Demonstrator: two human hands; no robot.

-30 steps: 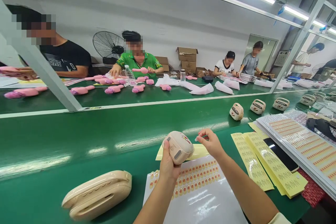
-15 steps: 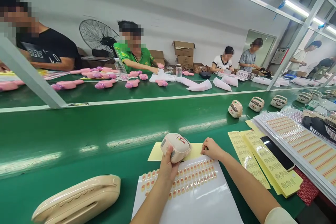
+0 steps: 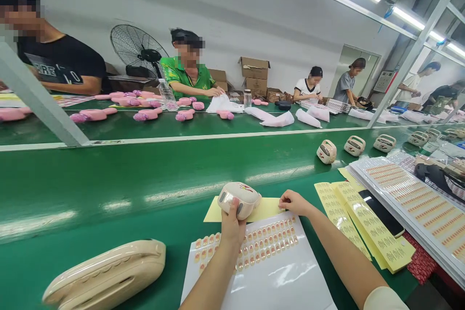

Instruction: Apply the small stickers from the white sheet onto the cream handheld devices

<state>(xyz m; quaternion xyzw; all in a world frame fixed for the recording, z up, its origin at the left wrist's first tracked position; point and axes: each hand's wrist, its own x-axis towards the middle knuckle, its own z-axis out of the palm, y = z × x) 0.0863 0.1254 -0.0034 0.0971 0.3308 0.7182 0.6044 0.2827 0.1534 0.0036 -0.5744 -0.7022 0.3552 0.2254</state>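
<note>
My left hand (image 3: pixel 232 226) is closed around a small rounded cream-coloured device (image 3: pixel 232 193) with a red design on its pale top face. It holds the device above a yellow sheet (image 3: pixel 268 208). At the right end of that sheet, my right hand (image 3: pixel 296 203) has its thumb and fingers pinched together; anything between them is too small to make out. Under my forearms lies a white sticker sheet (image 3: pixel 279 276), its upper part lined with rows of small orange-and-cream oval stickers.
A large cream plastic shell (image 3: pixel 109 273) lies at lower left. To the right are yellow label sheets (image 3: pixel 366 218), a phone (image 3: pixel 381 213) and a stack of sticker sheets (image 3: pixel 417 203). Similar cream devices (image 3: pixel 354 146) stand along the green belt (image 3: pixel 181 164). Co-workers sit across.
My left hand and the device have shifted slightly left. My right hand stays pinched by the yellow sheet. Across the belt, the co-worker in green has brought both hands together over white material.
</note>
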